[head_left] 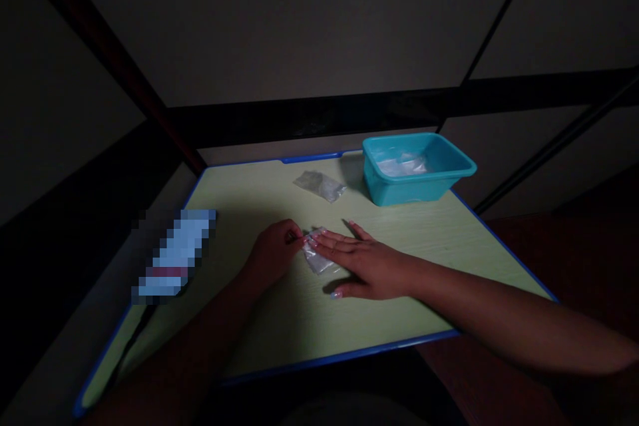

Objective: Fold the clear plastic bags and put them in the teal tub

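A small clear plastic bag (317, 262) lies on the light green table (279, 319) near its middle. My right hand (364, 261) lies flat on the bag with fingers stretched out and pressing it down. My left hand (275, 251) is curled, its fingertips pinching the bag's left top edge. A second clear plastic bag (319, 184) lies farther back on the table, apart from both hands.
A teal plastic tub (379, 183) stands at the table's back right corner with clear bags inside. A blurred rectangular patch (172, 254) covers something at the table's left edge. The table has a blue rim and dark surroundings.
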A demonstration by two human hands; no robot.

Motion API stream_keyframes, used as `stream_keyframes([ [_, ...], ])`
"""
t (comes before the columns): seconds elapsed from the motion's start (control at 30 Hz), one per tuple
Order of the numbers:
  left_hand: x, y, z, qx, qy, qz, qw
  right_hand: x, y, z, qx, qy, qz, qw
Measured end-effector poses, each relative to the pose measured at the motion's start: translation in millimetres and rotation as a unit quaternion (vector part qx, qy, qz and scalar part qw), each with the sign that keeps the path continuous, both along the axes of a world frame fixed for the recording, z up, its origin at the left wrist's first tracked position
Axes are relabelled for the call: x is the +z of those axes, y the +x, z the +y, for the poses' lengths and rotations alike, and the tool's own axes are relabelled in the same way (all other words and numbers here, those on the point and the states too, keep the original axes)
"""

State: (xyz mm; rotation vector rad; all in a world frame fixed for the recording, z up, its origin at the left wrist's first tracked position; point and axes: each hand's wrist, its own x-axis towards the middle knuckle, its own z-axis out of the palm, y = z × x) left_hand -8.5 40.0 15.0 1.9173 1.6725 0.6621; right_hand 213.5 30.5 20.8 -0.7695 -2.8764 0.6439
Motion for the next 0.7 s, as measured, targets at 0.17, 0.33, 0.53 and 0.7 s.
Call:
stream_keyframes([
  [0.17,2.3,-3.1,-1.4,0.002,-0.012,-0.004,1.0,-1.4,-1.0,1.2,0.009,-0.018,-0.01,1.0],
  [0.33,3.4,-8.2,-1.6,-0.008,-0.011,0.007,1.0,-1.4,-1.7,0.4,0.021,-0.013,0.0,1.0],
  [0.53,1.9,-11.4,-4.7,-0.004,0.02,0.034,0.999,-4.0,-1.7,-0.4,0.025,-0.002,-0.01,1.0],
  [0.7,2.1,-1.8,-20.5,-0.182,0.161,0.043,0.969,-7.8,-1.9,-1.3,0.03,0.021,0.0,0.999],
])
